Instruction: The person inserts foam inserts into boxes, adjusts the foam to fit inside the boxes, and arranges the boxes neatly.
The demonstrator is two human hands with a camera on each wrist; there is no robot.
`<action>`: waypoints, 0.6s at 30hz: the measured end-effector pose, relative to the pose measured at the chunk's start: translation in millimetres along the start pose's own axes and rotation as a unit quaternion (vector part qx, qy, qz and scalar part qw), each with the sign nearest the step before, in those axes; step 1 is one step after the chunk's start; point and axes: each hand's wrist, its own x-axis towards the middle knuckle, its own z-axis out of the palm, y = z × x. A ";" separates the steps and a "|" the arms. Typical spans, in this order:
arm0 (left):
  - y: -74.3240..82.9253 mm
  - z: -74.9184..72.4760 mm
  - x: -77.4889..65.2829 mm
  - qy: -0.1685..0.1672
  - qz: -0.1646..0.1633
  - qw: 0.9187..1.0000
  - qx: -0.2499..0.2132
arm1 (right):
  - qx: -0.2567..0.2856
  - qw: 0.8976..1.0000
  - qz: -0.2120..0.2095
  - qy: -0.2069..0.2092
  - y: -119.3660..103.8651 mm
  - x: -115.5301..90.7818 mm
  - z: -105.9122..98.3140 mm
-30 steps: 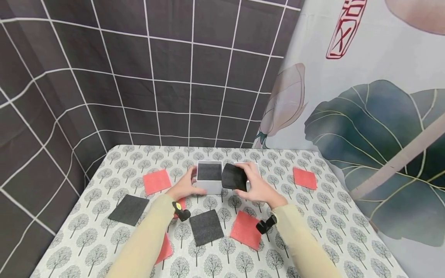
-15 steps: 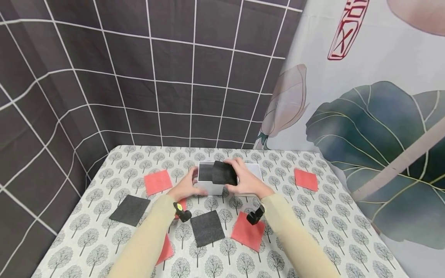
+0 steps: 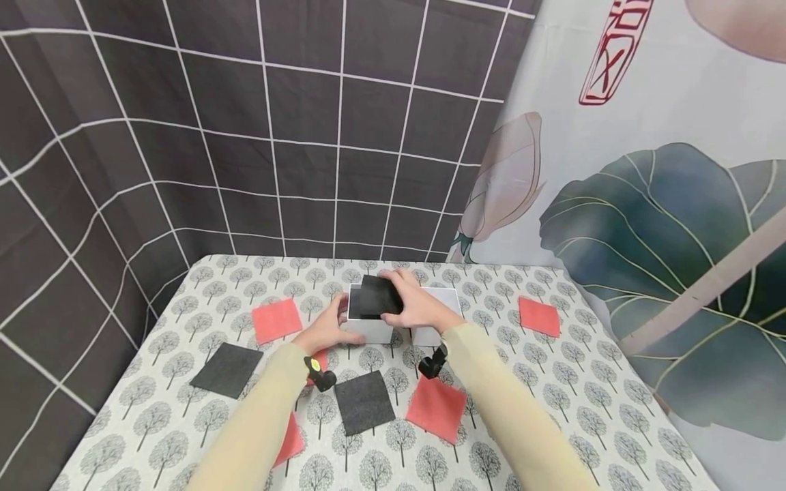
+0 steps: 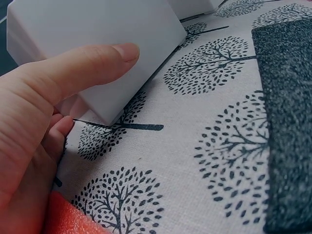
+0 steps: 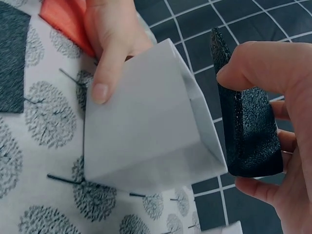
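My left hand (image 3: 325, 329) grips a small white open-topped box (image 3: 371, 333) at its left side, the thumb lying along the front wall. Black material (image 3: 355, 300) shows inside that box. Over its top, my right hand (image 3: 420, 307) pinches a bent black felt square (image 3: 376, 297), thumb on one face and fingers on the other. In the right wrist view, the felt square (image 5: 256, 134) is held apart from the box's open rim, curving between thumb and fingers. A second white box (image 3: 425, 336) stands just right of the first, partly hidden behind my right hand.
Two black felt squares (image 3: 365, 402) (image 3: 227, 369) lie flat on the tree-print tablecloth (image 3: 491, 443). Several red squares lie around them, one (image 3: 437, 408) near my right forearm and another (image 3: 539, 316) far right. A dark grid curtain (image 3: 307, 170) hangs behind the table.
My right hand has carried the black felt square leftward, from beside the first box to over its opening. The left hand has kept its hold on the box.
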 end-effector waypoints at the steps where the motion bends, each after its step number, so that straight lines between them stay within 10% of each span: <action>1: 0.1 -0.2 0.1 0.001 -0.001 1.000 0.005 | -0.001 1.000 -0.003 -0.001 -0.8 2.4 0.1; 18: -2.4 2.7 0.2 0.011 -0.012 1.000 -0.010 | 0.008 0.999 0.029 -0.043 -3.2 15.6 3.9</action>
